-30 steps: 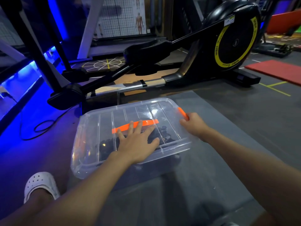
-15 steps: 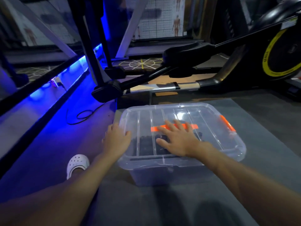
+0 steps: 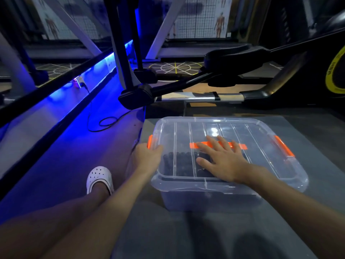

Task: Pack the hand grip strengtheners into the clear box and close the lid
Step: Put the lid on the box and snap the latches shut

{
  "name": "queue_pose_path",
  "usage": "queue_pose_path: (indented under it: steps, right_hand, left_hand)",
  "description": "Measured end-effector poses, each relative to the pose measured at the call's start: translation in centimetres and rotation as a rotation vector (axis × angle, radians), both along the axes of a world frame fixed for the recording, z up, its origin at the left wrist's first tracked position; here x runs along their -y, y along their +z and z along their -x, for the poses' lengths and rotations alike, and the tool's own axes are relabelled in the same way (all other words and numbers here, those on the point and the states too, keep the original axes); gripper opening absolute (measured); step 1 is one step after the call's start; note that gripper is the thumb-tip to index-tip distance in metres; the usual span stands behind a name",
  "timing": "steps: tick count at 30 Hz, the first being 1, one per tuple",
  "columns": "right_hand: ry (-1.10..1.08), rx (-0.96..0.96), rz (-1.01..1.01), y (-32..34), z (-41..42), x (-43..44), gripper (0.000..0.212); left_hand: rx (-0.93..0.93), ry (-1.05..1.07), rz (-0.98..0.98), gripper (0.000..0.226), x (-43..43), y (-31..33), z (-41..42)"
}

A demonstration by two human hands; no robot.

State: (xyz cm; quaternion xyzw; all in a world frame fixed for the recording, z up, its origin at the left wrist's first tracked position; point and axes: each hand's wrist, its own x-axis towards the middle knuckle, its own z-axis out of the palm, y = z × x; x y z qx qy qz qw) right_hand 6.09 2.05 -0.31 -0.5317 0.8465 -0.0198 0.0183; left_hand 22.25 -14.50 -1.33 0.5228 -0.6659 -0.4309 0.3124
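Observation:
The clear box (image 3: 291, 182) stands on a grey mat with its clear lid (image 3: 261, 131) on top. Black hand grip strengtheners (image 3: 179, 165) show through the lid, inside the box. My right hand (image 3: 224, 161) lies flat on the lid with fingers spread, its fingertips over the orange lid handle (image 3: 240, 146). At the box's left end, my left hand (image 3: 147, 157) curls round the edge at the orange left latch (image 3: 150, 142). The orange right latch (image 3: 283, 148) lies down against the box's right end.
A black elliptical trainer (image 3: 280, 75) stands close behind the box, its pedal (image 3: 136, 96) near the box's back left corner. A black cable (image 3: 106, 122) loops on the blue-lit floor at the left. My foot in a white clog (image 3: 99, 179) rests left of the grey mat (image 3: 186, 230).
The hands swapped roles: my right hand left the right latch and now presses the lid, while my left hand left the lid and took hold at the left latch.

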Motion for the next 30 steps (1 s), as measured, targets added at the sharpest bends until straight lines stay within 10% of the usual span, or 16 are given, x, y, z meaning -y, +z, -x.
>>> queue_pose_path:
  steps: [16,19,30]
  right_hand:
    - [-0.037,0.124,0.110,0.9,0.8,-0.7,0.067]
    - [-0.271,0.033,0.132,1.7,4.0,-2.8,0.059]
    - [-0.506,0.051,0.020,0.8,8.3,-9.6,0.090]
  left_hand:
    - [0.132,-0.170,0.138,0.017,-1.1,0.7,-0.5]
    - [0.033,-0.225,0.059,0.056,-1.6,0.0,-0.4]
    - [0.079,-0.409,0.089,0.071,0.9,1.4,3.8]
